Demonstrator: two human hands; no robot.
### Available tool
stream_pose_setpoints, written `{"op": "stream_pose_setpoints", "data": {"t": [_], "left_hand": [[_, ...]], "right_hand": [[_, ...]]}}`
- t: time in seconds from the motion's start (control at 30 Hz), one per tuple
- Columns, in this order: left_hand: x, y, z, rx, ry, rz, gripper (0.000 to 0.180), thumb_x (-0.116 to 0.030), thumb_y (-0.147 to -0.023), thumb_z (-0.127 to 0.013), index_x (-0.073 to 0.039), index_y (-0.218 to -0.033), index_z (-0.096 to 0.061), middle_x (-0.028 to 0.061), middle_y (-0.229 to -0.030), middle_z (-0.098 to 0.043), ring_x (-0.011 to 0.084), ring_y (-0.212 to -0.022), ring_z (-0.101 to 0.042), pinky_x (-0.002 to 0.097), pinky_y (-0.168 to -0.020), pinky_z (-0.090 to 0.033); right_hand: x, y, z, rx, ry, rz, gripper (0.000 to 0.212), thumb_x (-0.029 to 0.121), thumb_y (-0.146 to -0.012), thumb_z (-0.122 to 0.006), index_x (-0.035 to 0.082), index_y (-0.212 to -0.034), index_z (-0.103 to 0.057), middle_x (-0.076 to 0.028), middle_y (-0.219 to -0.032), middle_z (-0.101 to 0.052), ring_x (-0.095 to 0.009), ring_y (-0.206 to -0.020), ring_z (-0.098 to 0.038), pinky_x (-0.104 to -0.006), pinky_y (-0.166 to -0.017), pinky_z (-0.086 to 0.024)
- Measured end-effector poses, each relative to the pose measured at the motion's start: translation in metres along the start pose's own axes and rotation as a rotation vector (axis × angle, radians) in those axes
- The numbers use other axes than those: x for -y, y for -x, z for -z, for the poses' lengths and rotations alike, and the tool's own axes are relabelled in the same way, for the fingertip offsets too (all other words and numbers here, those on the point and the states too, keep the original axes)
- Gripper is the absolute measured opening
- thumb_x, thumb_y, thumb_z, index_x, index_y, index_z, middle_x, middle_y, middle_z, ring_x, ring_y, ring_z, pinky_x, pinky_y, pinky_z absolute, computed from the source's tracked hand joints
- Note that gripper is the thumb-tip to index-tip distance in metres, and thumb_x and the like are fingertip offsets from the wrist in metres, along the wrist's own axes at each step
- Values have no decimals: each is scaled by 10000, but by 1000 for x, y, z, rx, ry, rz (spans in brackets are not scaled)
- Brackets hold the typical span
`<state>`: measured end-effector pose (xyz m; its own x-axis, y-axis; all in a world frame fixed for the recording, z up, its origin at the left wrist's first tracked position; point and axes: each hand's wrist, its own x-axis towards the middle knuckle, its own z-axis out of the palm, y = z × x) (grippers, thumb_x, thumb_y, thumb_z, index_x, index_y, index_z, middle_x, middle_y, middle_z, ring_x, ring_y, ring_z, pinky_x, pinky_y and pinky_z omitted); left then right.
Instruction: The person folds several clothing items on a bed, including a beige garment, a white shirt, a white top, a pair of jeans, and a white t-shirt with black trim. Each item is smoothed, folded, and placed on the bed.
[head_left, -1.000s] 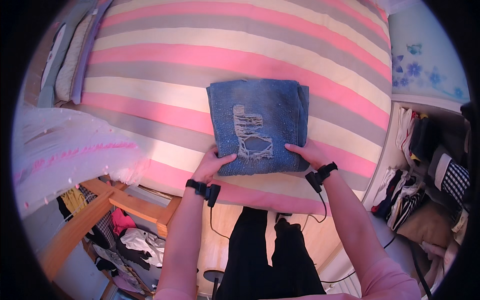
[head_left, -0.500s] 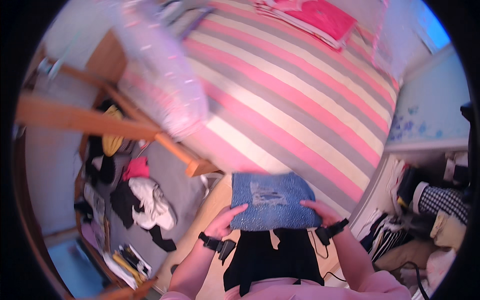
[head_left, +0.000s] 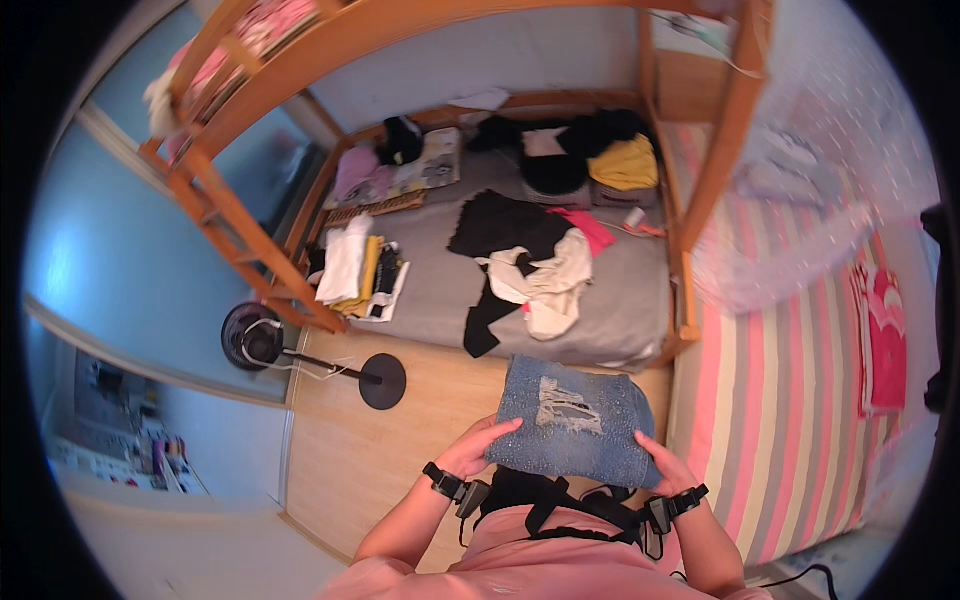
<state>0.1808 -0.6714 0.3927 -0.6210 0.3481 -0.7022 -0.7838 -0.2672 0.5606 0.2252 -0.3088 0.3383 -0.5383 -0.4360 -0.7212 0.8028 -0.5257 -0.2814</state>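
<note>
A folded pair of blue jeans (head_left: 590,455) with a ripped, frayed patch and speckled trim is held up in front of my waist. My left hand (head_left: 478,443) grips its left edge, thumb on top and the other fingers hidden beneath. At the opposite edge my right hand (head_left: 665,466) holds it the same way. Beyond the jeans, a white garment (head_left: 560,280) and a black garment (head_left: 505,225) lie loose on the grey lower bunk (head_left: 420,265).
A wooden bunk bed (head_left: 690,240) frames the grey mattress. Folded clothes (head_left: 360,270) are stacked at its left end. A black stand fan (head_left: 380,380) stands on the wooden floor (head_left: 330,440). To the right is a striped bed (head_left: 750,400) with a folded pink cloth (head_left: 882,340).
My view has swung left, from the striped bed to the bunk with the clothes. The jeans have come along, still held in both hands.
</note>
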Motion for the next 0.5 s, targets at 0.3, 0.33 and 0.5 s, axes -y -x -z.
{"op": "stream_pose_setpoints", "data": {"t": [0.3,0.33,0.5], "left_hand": [[-74,57,224,-26,214,-96,416,-208,-1053,-615,9,-1404,-562,98,-1334,-664,193,-1160,-669,341,-997,-537],[-85,63,245,-30,253,-107,418,-203,-1053,-613,11,-1408,-558,102,-1336,-662,197,-1162,-670,344,-999,-537],[-139,100,344,-93,350,-228,428,-173,-1052,-606,10,-1433,-536,103,-1359,-648,200,-1204,-650,355,-1026,-529]], "right_hand": [[-23,-144,-225,-80,441,-178,449,222,-941,-730,16,-1324,-613,-103,-1237,-706,-228,-1063,-708,-402,-959,-582],[-24,-166,-252,-89,421,-192,449,223,-952,-717,13,-1334,-606,-100,-1245,-702,-223,-1087,-698,-385,-963,-577],[-23,-242,-364,103,530,-154,464,202,-954,-737,24,-1356,-590,-81,-1254,-692,-200,-1128,-667,-365,-976,-550]]}}
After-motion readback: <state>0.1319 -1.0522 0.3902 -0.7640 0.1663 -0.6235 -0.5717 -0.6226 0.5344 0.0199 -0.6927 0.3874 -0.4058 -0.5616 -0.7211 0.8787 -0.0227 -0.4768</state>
